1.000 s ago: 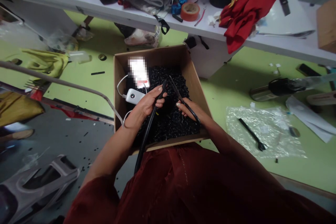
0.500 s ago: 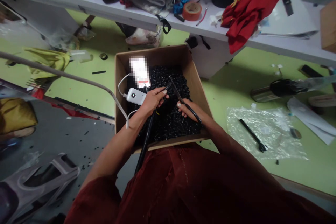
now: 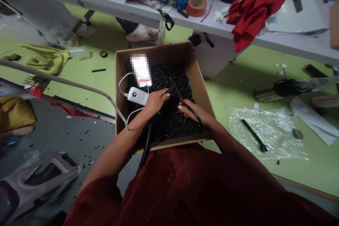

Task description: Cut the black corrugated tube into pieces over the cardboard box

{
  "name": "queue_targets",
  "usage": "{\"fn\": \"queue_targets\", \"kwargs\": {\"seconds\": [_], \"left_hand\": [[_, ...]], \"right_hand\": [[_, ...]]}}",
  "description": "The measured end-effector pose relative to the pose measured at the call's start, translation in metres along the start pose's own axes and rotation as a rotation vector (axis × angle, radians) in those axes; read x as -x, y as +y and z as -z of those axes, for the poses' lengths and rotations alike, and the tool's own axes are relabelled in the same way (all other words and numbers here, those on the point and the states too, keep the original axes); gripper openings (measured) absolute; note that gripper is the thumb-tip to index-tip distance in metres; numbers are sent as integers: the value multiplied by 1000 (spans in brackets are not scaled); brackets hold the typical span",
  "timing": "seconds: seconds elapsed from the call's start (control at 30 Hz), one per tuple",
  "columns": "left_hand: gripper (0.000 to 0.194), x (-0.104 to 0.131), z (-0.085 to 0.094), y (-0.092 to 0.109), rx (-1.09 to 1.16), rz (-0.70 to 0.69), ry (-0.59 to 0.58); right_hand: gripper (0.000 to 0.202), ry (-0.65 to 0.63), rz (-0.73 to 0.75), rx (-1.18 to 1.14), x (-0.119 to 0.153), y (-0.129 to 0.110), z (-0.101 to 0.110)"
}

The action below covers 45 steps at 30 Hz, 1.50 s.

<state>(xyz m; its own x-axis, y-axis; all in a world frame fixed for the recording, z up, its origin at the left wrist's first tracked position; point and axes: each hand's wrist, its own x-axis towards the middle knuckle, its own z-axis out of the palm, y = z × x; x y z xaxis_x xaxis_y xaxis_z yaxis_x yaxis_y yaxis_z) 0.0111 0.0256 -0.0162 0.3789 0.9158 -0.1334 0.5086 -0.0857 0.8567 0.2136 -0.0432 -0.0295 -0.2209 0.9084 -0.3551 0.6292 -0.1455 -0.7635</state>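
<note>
My left hand (image 3: 156,102) is closed round a black corrugated tube (image 3: 147,141). The tube runs down from under the hand, over the box's near edge towards my lap. Its upper end pokes out past my fingertips, beside the blades of a pair of scissors (image 3: 177,89). My right hand (image 3: 191,108) grips these scissors by their black handles, blades pointing up and left. Whether the blades touch the tube I cannot tell. Both hands are over a cardboard box (image 3: 205,95) holding a heap of small black pieces (image 3: 172,127).
On the heap lie a blurred-out phone (image 3: 144,82) and a white power bank (image 3: 137,96), joined by a white cable. A grey bar (image 3: 79,82) crosses from the left to the box. Beyond is a cluttered white shelf (image 3: 212,24). At right, a clear plastic sheet (image 3: 238,123) and a flask (image 3: 267,93).
My left hand has shifted slightly right, and the tube's upper end lies lower and flatter. The tube below curves more. The right hand with the scissors looks nearly still.
</note>
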Motion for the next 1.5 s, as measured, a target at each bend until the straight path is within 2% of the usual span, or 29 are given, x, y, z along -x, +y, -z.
{"fn": "queue_targets", "kwargs": {"seconds": [0.3,0.6,0.9,1.2,1.5], "left_hand": [[27,3,-1,1,-38,-79,-25],[25,0,-2,-1,-8,-49,-43],[20,-4,-14,-10,-77,56,-80],[22,-6,-19,-16,-116,62,-95],[27,-6,-19,-13,-188,105,-122]], "right_hand": [[45,-16,-40,57,1,-7,5],[32,-1,-44,109,2,-14,6],[19,38,-25,269,-5,-1,-2],[18,27,-112,423,-5,-6,-2],[23,24,-147,563,-9,2,-6]]}}
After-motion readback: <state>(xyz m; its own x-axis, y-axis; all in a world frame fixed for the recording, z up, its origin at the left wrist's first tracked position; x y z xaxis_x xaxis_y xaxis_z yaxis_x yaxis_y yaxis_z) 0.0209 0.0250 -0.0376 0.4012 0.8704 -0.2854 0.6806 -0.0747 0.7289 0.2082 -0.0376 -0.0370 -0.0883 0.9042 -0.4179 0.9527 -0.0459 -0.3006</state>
